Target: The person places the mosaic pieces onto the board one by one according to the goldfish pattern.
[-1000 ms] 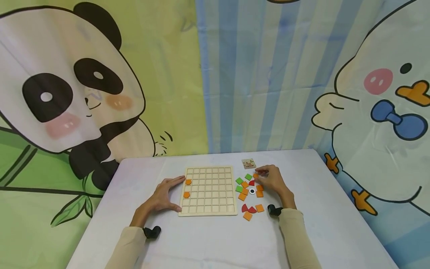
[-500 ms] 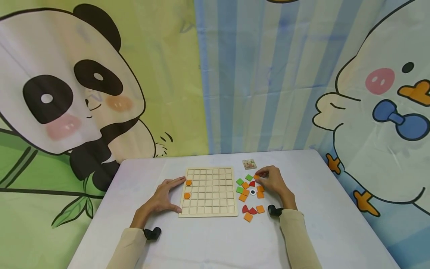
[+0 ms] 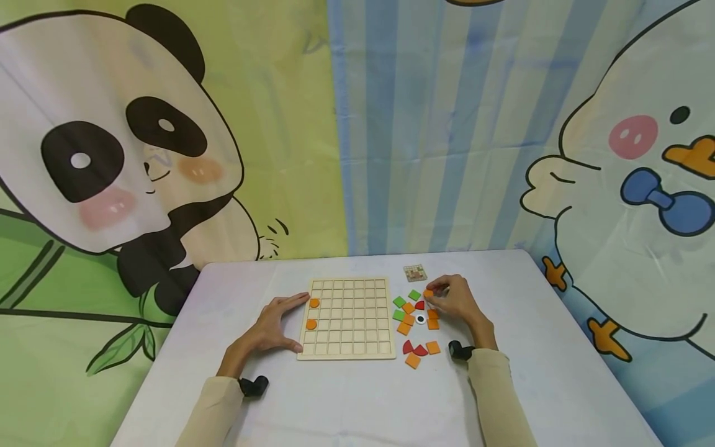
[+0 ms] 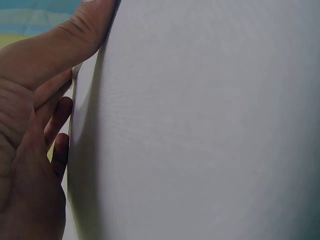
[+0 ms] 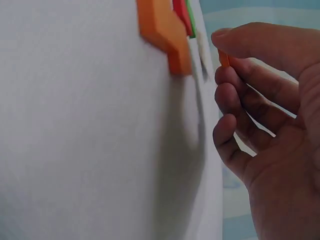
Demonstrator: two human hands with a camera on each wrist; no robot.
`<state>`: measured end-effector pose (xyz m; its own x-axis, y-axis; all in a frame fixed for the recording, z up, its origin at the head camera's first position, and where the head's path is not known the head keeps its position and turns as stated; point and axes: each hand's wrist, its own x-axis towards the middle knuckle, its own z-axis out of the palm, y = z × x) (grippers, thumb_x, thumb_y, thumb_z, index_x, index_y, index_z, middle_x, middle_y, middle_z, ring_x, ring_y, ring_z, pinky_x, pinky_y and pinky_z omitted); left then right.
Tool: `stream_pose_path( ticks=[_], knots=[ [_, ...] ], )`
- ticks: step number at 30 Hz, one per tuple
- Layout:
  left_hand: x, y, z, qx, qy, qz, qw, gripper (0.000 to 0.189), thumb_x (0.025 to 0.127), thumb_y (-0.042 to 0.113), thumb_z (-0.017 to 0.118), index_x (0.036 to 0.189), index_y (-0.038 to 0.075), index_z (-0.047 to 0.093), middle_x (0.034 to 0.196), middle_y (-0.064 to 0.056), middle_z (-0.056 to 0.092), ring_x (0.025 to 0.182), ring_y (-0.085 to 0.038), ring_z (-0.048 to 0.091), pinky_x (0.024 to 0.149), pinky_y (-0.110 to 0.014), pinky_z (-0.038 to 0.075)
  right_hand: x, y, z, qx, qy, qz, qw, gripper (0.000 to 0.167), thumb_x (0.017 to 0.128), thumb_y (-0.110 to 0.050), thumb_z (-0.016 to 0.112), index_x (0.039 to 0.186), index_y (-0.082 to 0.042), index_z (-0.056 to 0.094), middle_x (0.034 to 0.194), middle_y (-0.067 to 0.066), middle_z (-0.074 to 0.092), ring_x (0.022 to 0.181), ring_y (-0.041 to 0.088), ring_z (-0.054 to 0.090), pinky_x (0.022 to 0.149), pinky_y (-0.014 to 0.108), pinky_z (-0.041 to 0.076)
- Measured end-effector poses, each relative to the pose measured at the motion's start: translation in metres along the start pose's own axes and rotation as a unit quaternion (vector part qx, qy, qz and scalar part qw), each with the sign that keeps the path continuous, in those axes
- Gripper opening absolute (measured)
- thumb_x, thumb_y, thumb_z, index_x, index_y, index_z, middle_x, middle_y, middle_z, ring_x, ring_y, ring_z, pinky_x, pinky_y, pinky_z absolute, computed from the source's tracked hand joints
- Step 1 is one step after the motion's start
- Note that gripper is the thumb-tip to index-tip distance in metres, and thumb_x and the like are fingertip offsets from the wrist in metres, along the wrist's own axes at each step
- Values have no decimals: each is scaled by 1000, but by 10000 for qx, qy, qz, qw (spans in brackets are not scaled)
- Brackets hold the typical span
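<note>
A pale wooden board [image 3: 349, 320] with a grid of square cells lies on the table. Two round-looking orange pieces [image 3: 311, 324] sit in its leftmost column. My left hand [image 3: 270, 326] is spread at the board's left edge, index finger near the back corner and thumb near the front one. To the right of the board, my right hand [image 3: 455, 301] pinches a small orange piece [image 5: 224, 59] between thumb and index finger, the other fingers loosely bent. Below that hand lie orange square tiles [image 3: 432, 347], green tiles [image 3: 414, 295] and red quarter-round pieces [image 3: 420, 351].
A white disc with a black centre [image 3: 421, 319] lies among the loose tiles. Behind them is a small printed card [image 3: 415, 273]. The white table [image 3: 357, 403] meets a cartoon-printed curtain [image 3: 391, 124] at its back edge.
My right hand has shifted slightly to the right with the orange piece in its fingertips. The left hand holds its place at the board.
</note>
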<state>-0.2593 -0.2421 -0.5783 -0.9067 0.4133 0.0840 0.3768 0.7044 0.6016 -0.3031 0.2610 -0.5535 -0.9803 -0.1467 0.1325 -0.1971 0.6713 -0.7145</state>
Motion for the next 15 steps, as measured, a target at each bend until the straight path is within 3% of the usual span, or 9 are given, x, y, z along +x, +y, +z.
stream_pose_path(
  ticks=[15],
  knots=[
    [0,-2,0,1,23,61,10000,131,54,49,109,166,16,49,174,-6,46,145,-38,48,115,-66,34,4,-44,19,684,-283,-799,9941,17,85,-7,90,102,-6,85,94,10,80,83,22,67,76,26,53]
  ],
)
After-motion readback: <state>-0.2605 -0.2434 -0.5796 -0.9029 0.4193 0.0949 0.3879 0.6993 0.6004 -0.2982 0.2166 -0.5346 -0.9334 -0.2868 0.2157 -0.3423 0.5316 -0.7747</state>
